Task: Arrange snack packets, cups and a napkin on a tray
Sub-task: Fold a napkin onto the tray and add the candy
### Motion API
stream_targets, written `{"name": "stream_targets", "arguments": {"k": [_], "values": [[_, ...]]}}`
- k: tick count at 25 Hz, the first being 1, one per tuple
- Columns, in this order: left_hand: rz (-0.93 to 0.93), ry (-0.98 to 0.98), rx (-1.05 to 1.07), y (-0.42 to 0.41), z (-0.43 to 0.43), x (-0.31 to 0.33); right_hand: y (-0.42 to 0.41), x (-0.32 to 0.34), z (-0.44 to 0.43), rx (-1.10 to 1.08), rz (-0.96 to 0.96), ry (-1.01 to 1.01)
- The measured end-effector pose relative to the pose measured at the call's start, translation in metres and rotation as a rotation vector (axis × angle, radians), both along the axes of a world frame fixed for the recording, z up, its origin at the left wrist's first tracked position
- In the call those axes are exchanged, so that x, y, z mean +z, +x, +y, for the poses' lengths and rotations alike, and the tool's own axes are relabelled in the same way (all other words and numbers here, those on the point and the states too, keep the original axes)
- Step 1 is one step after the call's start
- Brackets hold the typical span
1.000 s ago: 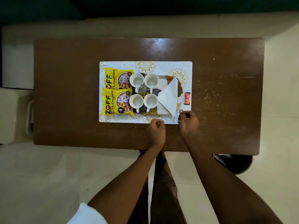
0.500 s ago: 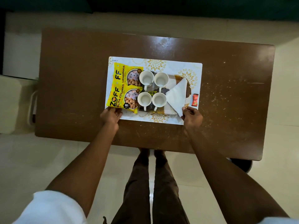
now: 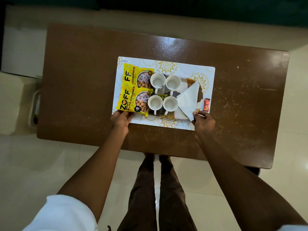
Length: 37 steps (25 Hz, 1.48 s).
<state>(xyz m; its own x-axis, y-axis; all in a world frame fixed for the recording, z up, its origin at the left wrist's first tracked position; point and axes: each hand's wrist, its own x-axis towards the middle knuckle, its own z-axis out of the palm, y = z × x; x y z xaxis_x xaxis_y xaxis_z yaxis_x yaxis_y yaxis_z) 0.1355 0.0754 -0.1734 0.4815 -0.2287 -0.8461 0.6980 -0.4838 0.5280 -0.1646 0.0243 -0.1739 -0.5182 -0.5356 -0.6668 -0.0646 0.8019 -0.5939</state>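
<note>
The left hand [image 3: 122,120] reaches from the near side to the near left corner of the nearer yellow snack packet [image 3: 131,102]. Its thumb points right along the packet's near edge, and its fingertips are hidden at that edge, so I cannot tell whether it grips the packet, something under it, or nothing. The right hand [image 3: 203,121] is at the near right corner of the tray [image 3: 176,114]. Its fingers are curled round that corner and its thumb lies against the near tip of the napkin [image 3: 188,99]. Both forearms are stretched forward and spread apart. A white sleeve [image 3: 63,214] shows on the left arm.

The tray, patterned in brown and gold, lies on a white mat [image 3: 166,124] with gold flowers, near the middle of the brown table [image 3: 83,97]. Four empty white cups stand on it in a square: the far left cup [image 3: 157,80], the far right cup [image 3: 173,82], the near left cup [image 3: 155,102] and the near right cup [image 3: 170,103]. The white napkin, folded into a triangle, covers the tray's right end just beside the cups. The farther yellow snack packet [image 3: 133,75] and the nearer one lie side by side at the left, touching the left cups and reaching out over the mat. A small red sachet [image 3: 206,105] lies on the mat to the right, apart from the tray.
</note>
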Motion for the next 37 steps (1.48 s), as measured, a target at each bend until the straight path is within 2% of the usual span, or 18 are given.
{"name": "stream_targets", "arguments": {"k": [10, 24, 34, 37], "values": [[0.033, 0.001, 0.080, -0.002, 0.004, -0.005, 0.002, 0.003, -0.020, 0.057, 0.011, -0.024], [0.015, -0.001, 0.042, 0.003, -0.002, -0.006, 0.009, 0.011, -0.005, 0.058, 0.053, -0.021], [-0.020, 0.038, 0.004, 0.008, 0.003, -0.001, 0.007, 0.015, -0.003, -0.025, -0.011, 0.009], [-0.032, -0.004, 0.091, 0.013, 0.006, 0.006, 0.007, 0.017, 0.002, -0.030, -0.039, 0.043]]}}
